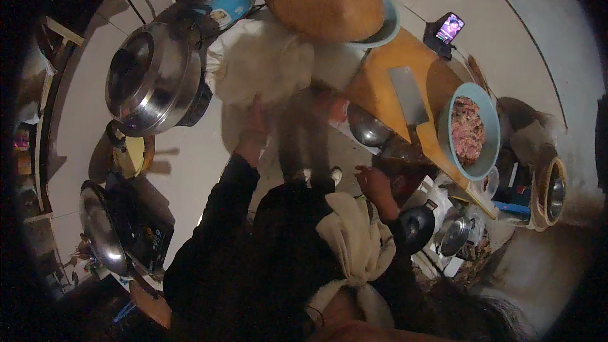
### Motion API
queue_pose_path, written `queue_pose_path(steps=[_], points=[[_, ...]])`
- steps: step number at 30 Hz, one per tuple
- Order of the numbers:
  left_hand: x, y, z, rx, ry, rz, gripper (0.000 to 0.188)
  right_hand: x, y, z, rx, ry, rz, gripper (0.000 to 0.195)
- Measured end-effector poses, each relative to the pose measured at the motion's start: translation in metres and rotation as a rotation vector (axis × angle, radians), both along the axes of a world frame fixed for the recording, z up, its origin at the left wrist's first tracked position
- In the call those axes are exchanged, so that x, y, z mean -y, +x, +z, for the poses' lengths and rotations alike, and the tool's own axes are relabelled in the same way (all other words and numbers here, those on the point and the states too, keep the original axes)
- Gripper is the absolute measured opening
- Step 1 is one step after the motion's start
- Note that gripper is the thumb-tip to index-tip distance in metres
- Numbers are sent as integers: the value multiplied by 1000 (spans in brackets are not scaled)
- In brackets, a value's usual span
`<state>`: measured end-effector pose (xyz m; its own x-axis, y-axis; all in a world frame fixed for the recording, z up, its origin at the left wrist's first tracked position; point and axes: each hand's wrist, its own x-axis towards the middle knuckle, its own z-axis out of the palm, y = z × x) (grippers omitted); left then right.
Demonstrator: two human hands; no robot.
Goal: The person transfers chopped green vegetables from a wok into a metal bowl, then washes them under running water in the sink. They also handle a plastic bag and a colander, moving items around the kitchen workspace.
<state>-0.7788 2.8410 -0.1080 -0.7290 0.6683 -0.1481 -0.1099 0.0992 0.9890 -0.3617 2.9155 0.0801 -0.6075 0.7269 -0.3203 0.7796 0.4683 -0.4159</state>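
My left hand (255, 126) reaches forward at the lower edge of a pale, cloth-like round cover (261, 59); blur hides whether its fingers grip it. Lower right of it, my right hand (376, 187) has bent, parted fingers and nothing visible in them. A steel bowl (369, 126) lies beyond the right hand. On the yellowish wooden board (389, 59) rests a cleaver (407, 95), its blade flat. Beside it stands a light-blue basin (494, 128) containing minced meat (468, 130). A blurred reddish thing (337, 108) is between the cover and the steel bowl.
At left stand a large steel pot (152, 80), a blue lidded pot (228, 4) and a wok (102, 228). A round brown board (325, 0) covers part of another basin. A lit phone (450, 28) stands at upper right; pans and bags crowd the lower right.
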Motion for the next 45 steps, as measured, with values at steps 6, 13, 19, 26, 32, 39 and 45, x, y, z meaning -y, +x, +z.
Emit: queue_pose_path(steps=[6, 13, 19, 26, 32, 39, 45], points=[[-6, -14, 72, 59, -291, -243, 47, 4, -27, 4, -114, -43, 68, 25], [-13, -34, 91, 913, 30, -41, 41, 17, -14, 5, 25, -166, -22, 25], [1, -2, 126, 957, 135, -284, 41, 25, 5, -30, 90, -149, -88, 26], [36, 34, 126, 985, 261, -444, 42, 31, 7, -16, -154, -159, -8, 24], [39, 53, 171, 755, 121, -235, 43, 31, -8, -25, -71, -13, 51, 27], [42, 21, 128, 74, -94, -631, 39, 31, -2, -42, -60, -220, 15, 35], [74, -22, 308, -898, -214, -334, 30, 25, 8, -42, -73, -480, -129, 34]])
